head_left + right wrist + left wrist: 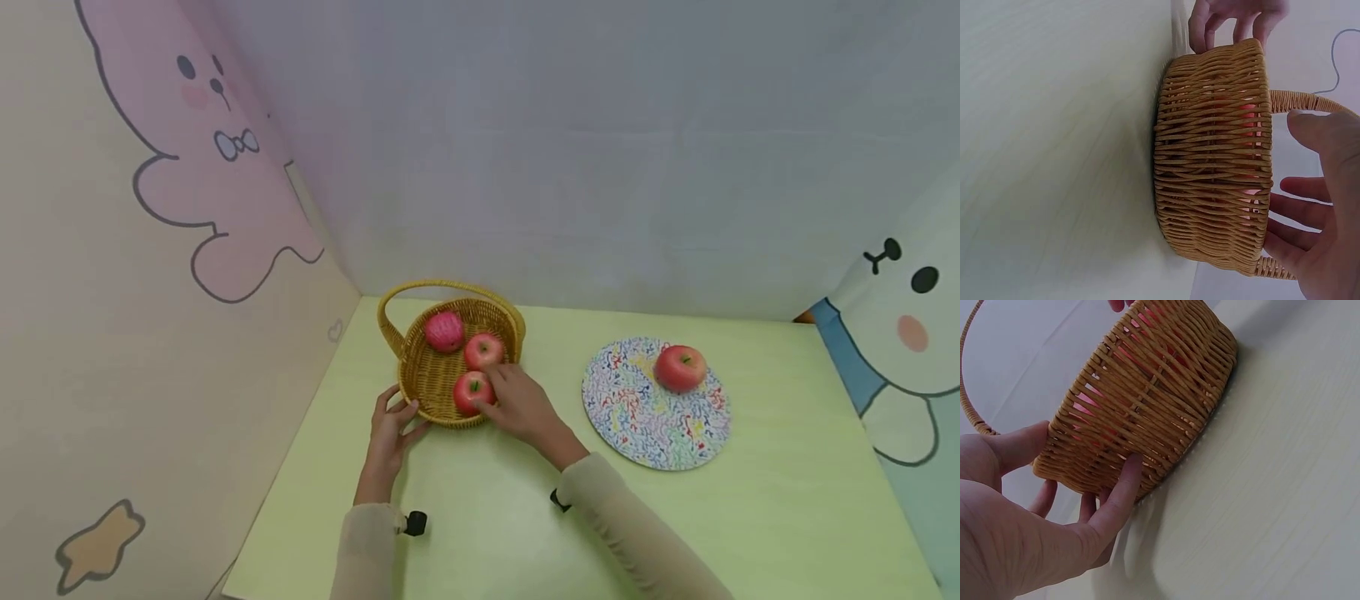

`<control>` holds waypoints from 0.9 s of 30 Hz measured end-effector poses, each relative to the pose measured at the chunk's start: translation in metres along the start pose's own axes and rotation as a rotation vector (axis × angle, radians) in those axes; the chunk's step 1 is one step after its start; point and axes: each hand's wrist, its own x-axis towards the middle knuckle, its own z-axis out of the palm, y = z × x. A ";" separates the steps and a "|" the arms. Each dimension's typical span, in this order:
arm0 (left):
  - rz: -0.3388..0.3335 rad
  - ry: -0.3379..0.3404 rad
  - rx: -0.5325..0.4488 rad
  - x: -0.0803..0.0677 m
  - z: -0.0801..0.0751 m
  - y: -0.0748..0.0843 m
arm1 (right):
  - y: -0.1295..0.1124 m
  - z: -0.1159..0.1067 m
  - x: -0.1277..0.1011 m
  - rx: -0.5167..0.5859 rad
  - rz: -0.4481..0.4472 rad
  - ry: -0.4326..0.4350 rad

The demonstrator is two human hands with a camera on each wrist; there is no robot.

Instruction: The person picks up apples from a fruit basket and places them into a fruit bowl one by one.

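A wicker basket (431, 385) with a hoop handle holds three apples: a pink one (445, 331) at the back, a red one (483, 350) and a nearer red apple (469, 392). My right hand (491, 392) reaches over the near rim, thumb and fingers curved round the nearer red apple. In the right wrist view that hand (1291, 162) hovers at the basket (1213, 162) rim, with red showing only through the weave. My left hand (393, 417) rests against the basket's outer wall (1147, 394), with the thumb (1119, 487) and straight fingers touching it.
A round, multicoloured plate (645, 425) lies to the right on the pale green table (487, 517), with another red apple (680, 367) on its far side. Cartoon-printed walls close in on the left, back and right. The basket stands near the left wall.
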 end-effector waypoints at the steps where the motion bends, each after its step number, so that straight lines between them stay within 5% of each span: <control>1: -0.001 0.001 0.002 -0.001 0.000 -0.001 | 0.000 0.001 0.000 -0.014 -0.005 -0.002; 13: 0.009 0.012 -0.001 -0.001 0.000 -0.003 | -0.008 0.000 0.007 -0.144 -0.048 -0.037; 20: 0.008 0.011 -0.006 -0.001 0.002 -0.002 | -0.012 -0.005 0.017 -0.201 -0.004 -0.145; 27: 0.013 0.016 -0.017 -0.001 0.003 -0.002 | -0.020 -0.013 0.035 -0.143 0.076 -0.281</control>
